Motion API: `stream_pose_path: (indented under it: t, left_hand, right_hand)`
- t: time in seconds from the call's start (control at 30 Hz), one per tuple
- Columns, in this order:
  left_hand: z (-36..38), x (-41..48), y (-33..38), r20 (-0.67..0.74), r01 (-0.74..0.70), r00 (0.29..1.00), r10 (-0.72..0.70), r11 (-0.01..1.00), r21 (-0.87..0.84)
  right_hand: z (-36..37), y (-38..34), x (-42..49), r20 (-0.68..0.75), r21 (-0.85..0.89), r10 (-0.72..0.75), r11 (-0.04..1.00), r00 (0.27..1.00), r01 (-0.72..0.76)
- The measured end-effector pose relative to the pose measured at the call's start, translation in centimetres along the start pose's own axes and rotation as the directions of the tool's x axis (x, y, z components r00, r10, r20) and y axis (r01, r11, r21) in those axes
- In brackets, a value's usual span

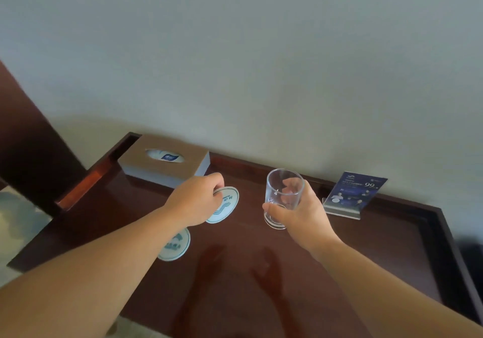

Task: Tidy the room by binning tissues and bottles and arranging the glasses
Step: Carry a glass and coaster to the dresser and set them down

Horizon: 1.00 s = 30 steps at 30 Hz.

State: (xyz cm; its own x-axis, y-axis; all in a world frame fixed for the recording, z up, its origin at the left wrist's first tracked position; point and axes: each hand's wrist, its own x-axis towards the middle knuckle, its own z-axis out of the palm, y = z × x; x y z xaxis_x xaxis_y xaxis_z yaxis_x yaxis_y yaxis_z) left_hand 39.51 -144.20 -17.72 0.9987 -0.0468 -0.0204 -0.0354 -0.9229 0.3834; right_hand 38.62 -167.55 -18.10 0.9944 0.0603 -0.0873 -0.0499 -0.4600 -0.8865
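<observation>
My right hand [300, 215] grips a clear empty glass [283, 194], upright and lifted a little above the dark wooden table [366, 254]. My left hand [196, 199] pinches a round white coaster [226, 205] with blue wave markings, held tilted just above the table to the left of the glass. A second round coaster [175, 246] lies flat on the table, partly hidden under my left forearm.
A brown tissue box [167, 161] stands at the back left against the wall. A blue card in a clear stand [352, 194] sits at the back right. The table has a raised rim [449, 233] at its right side.
</observation>
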Motion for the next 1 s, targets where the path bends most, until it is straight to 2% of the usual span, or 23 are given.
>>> stream_pose_path:
  t: [0.27, 0.47, 0.63, 0.8, 0.9, 1.0]
  left_hand:
    - [0.8, 7.4, -2.0, 0.132, -0.139, 0.982, 0.138, 0.990, -0.001]
    - [2.2, 10.3, -1.7, 0.165, -0.134, 0.975, 0.146, 0.988, -0.079]
    - [4.3, 10.9, -0.8, 0.201, -0.047, 0.976, 0.078, 0.987, -0.155]
    - [7.1, 11.2, 0.8, 0.224, 0.072, 0.975, -0.001, 0.949, -0.307]
    - [9.3, 11.2, 1.9, 0.247, 0.182, 0.966, -0.080, 0.887, -0.425]
    - [11.2, 11.1, 3.5, 0.292, 0.321, 0.939, -0.181, 0.762, -0.562]
  right_hand:
    - [1.6, 0.6, 2.4, -0.186, 0.040, 0.134, 0.991, 0.973, -0.129]
    - [1.4, 1.4, 3.1, -0.257, 0.053, 0.205, 0.979, 0.944, -0.198]
    - [0.7, 3.0, 3.4, -0.307, 0.050, 0.251, 0.967, 0.918, -0.248]
    - [-0.4, 5.3, 3.7, -0.314, 0.055, 0.289, 0.956, 0.904, -0.287]
    - [-1.1, 6.4, 3.9, -0.300, 0.057, 0.304, 0.952, 0.904, -0.301]
    - [-1.9, 7.2, 4.2, -0.287, 0.057, 0.309, 0.950, 0.907, -0.306]
